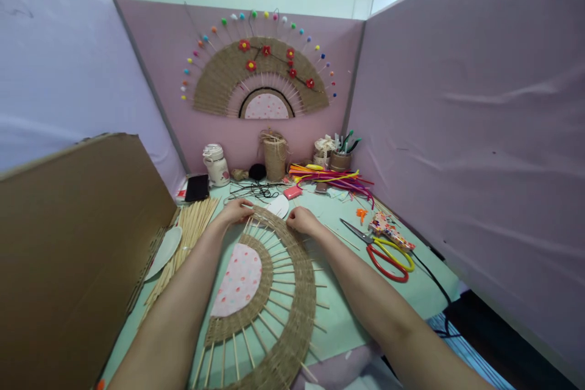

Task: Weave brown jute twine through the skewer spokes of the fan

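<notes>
A half-round woven fan (305, 280) of twine and thin sticks lies on the table, its straight side to the left. Pink dotted cloth (240, 280) covers its inner half-circle. My left hand (236, 212) grips the far end of the outer woven band, fingers closed on its edge. Just right of that end, my right hand (301, 220) is closed in a pinch against the band's outer edge; what lies between its fingertips is too small to make out. A white oval piece (278, 206) shows between the hands, behind the fan.
Scissors (384, 253) and an orange-patterned glue gun (390, 233) lie at right. Thin wooden sticks (194, 222) and a cardboard sheet (73, 244) are at left. Behind stand a white jar (216, 164), a twine roll (274, 158) and coloured pipe cleaners (333, 178). A finished fan (219, 76) hangs on the panel.
</notes>
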Action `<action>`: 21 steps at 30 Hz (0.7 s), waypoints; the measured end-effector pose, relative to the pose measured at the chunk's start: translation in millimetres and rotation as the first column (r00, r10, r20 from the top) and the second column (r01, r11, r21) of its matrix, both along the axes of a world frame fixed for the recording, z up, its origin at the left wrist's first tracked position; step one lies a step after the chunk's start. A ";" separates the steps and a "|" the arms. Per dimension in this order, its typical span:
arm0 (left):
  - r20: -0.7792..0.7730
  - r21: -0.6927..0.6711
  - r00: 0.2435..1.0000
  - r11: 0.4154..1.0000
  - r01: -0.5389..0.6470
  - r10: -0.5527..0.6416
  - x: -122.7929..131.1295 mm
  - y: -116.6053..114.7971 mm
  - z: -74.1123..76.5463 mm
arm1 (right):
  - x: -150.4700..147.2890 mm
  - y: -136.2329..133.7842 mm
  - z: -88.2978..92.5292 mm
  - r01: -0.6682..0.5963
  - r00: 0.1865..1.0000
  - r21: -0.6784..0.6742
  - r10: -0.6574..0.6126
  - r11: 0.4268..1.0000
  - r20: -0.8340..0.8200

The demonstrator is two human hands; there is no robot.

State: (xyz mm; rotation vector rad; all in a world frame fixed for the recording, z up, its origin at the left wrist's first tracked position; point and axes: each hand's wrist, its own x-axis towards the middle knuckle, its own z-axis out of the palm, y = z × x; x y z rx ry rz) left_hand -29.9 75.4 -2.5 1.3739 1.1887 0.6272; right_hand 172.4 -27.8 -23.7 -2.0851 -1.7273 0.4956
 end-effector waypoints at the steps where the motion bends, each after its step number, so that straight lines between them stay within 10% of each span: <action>1: -0.003 0.005 1.000 1.000 -0.003 0.003 -0.3 -0.5 0.8 | 0.3 -0.3 0.5 0.003 1.000 0.001 -0.003 1.000 0.001; 12: 0.031 -0.031 0.998 0.999 -0.045 0.046 -2.6 -7.3 8.8 | 31.7 7.6 27.3 0.040 0.997 0.192 -0.028 0.981 -0.065; 21: 0.070 -0.073 0.996 0.996 -0.044 0.049 -3.2 -3.8 1.0 | 90.6 95.5 92.4 0.153 0.988 0.357 -0.138 0.922 -0.068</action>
